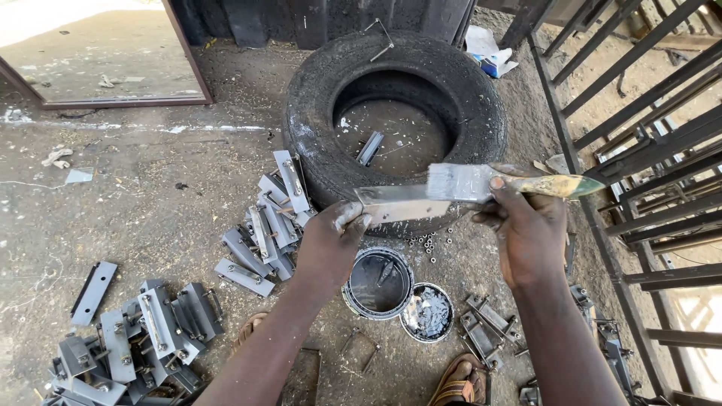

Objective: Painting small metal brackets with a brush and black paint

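Right now the left hand (331,237) is pinched shut on one end of a flat metal bracket (395,203), holding it level over the near wall of an old tyre (316,113). The right hand (526,233) is closed around the handle of a paintbrush (481,183), its grey-loaded bristles resting on the bracket's far end, at about three o'clock from the left fingers.

Directly below, at six o'clock from the bracket, sits an open paint tin (378,283) with dark grey paint inside, and touching it at its four o'clock lies the tin lid (427,313), smeared silver. A scatter of small nuts (430,242) lies between tin and tyre.

At nine o'clock from the tin, a row of painted brackets (271,218) leans against the tyre, and a bigger heap of brackets (131,342) sits at the lower left. Another piece lies inside the tyre (370,147). Unpainted latch parts (481,327) wait at four o'clock, beside a sandalled foot (460,382).

Risks from here: the left fingers are already coated, so the pinch on wet metal could slip and drop the bracket into the tin or the dirt. A heavy brush may drip past the tin. The foot sits close to the lid, though I can't quite tell whether it touches; a shuffle could tip it.
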